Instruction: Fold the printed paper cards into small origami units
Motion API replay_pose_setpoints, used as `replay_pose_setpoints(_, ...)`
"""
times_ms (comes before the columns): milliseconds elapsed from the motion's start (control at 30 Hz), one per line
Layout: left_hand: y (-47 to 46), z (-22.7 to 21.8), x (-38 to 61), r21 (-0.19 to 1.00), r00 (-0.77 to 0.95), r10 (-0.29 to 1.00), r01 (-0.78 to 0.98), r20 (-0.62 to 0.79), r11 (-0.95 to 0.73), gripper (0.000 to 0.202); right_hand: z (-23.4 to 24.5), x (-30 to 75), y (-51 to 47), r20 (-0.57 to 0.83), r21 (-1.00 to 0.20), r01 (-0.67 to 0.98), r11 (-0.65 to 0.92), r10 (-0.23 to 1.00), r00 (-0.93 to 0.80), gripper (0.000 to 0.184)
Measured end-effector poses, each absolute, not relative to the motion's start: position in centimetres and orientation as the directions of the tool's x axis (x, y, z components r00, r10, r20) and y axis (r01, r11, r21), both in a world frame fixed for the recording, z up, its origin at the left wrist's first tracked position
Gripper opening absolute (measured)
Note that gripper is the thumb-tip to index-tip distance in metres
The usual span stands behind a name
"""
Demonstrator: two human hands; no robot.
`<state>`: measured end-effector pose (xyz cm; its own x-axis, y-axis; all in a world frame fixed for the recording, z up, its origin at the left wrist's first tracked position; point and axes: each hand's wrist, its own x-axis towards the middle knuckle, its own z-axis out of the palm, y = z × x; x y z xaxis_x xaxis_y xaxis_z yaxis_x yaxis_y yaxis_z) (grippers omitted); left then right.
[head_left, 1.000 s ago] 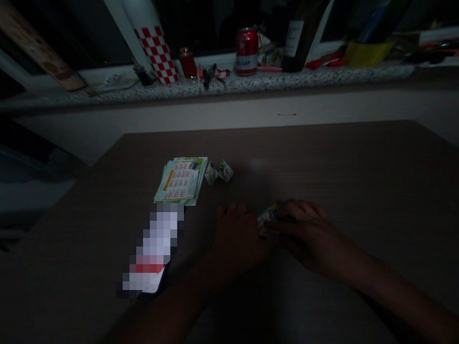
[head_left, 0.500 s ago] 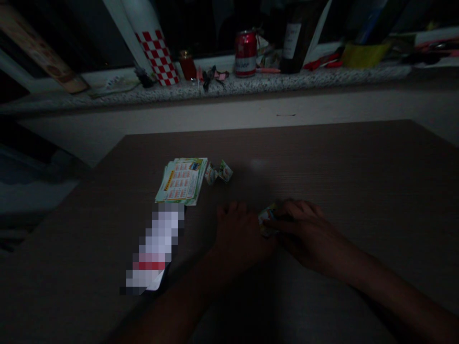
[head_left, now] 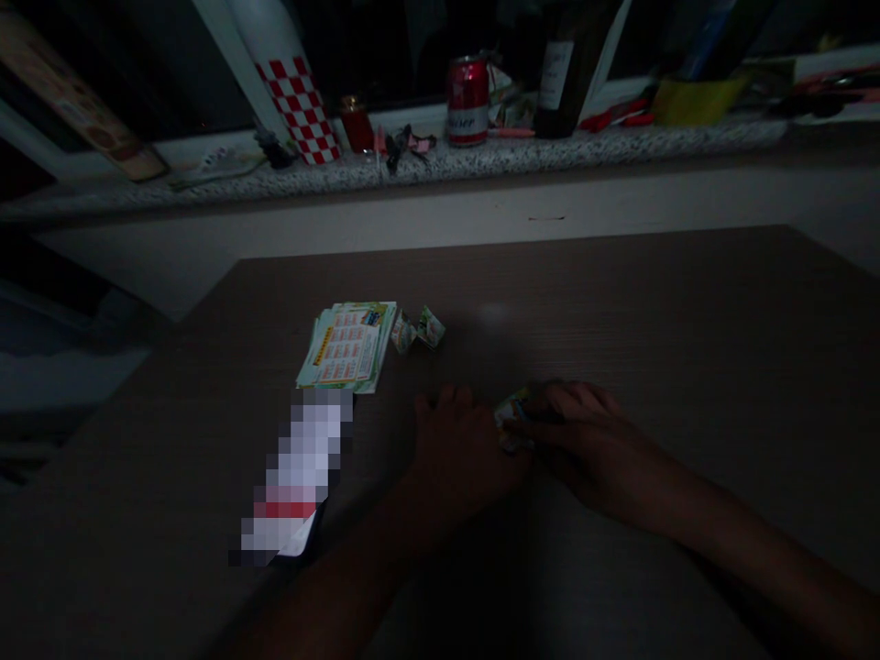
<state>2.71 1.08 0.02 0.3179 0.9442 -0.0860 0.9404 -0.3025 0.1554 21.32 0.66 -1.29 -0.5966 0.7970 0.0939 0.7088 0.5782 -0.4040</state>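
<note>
I see the printed paper [head_left: 510, 410] between my left hand [head_left: 462, 442] and right hand [head_left: 592, 435], right fingers across it; neither grip can I tell. Probably light, easily creased: best pinched by its edges.

This looks like a room in a home, a lived-in spot by a window: the red drink can [head_left: 468, 101] stands on a speckled stone windowsill [head_left: 509, 162] among a casual clutter of odds and ends. Left of the can are a small red bottle [head_left: 356, 126] and a tall red-and-white checked container [head_left: 299, 105], and right of it a dark labelled bottle [head_left: 556, 78] and a yellow container [head_left: 696, 103]. Dark window panes [head_left: 364, 46] rise behind the can, and a wood-grain tabletop [head_left: 674, 321] spreads below it.
</note>
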Motion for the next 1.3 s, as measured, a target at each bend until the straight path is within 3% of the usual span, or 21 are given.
replay_pose_setpoints(267, 1.2, 0.3, 2.4, 0.159, 0.317, 0.941, 0.941, -0.118, -0.297, 0.041, -1.3, 21.1, 0.4, 0.116, -0.381, 0.717, 0.584, 0.799, -0.59, 0.049)
replay_pose_setpoints(533, 1.3, 0.4, 2.4, 0.152, 0.336, 0.933, 0.936, -0.126, -0.317, 0.04, -1.0, 20.7, 0.3, 0.127, -0.386, 0.728, 0.567, 0.814, -0.566, 0.031)
replay_pose_setpoints(967, 1.6, 1.0, 2.2, 0.142, 0.354, 0.923, 0.932, -0.152, -0.334, 0.039, -1.2, 20.7, 0.4, 0.14, -0.341, 0.753, 0.562, 0.823, -0.551, 0.037)
replay_pose_setpoints(1300, 2.6, 1.5, -0.1, 0.176, 0.3, 0.919, 0.949, -0.255, -0.261, 0.02, -1.0, 20.6, 0.4, 0.107, -0.36, 0.764, 0.536, 0.837, -0.537, 0.035)
